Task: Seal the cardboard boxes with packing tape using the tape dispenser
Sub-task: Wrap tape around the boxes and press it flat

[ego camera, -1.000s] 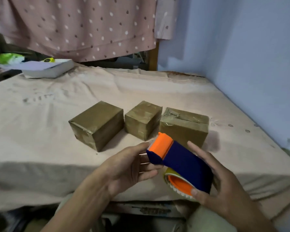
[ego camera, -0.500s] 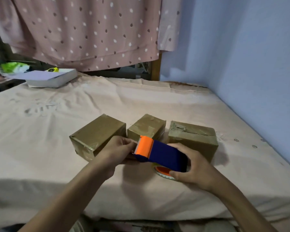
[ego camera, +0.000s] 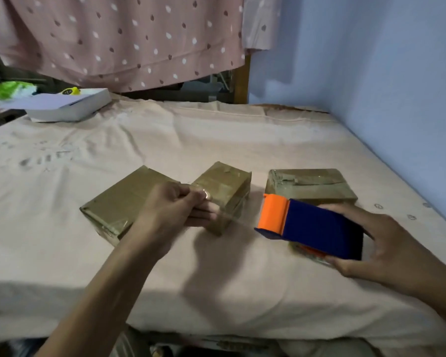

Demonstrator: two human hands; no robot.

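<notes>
My left hand (ego camera: 175,207) pinches clear tape's (ego camera: 232,217) end; right hand (ego camera: 386,249) grips dispenser (ego camera: 317,228). Risk: slack strip folding onto itself.

Both forearms were bare, with no sleeve showing on either up to the near edge of the view. The left hand (ego camera: 177,211) and the right hand (ego camera: 386,247) wore no gloves, and no watch or bracelet circled either wrist.
</notes>
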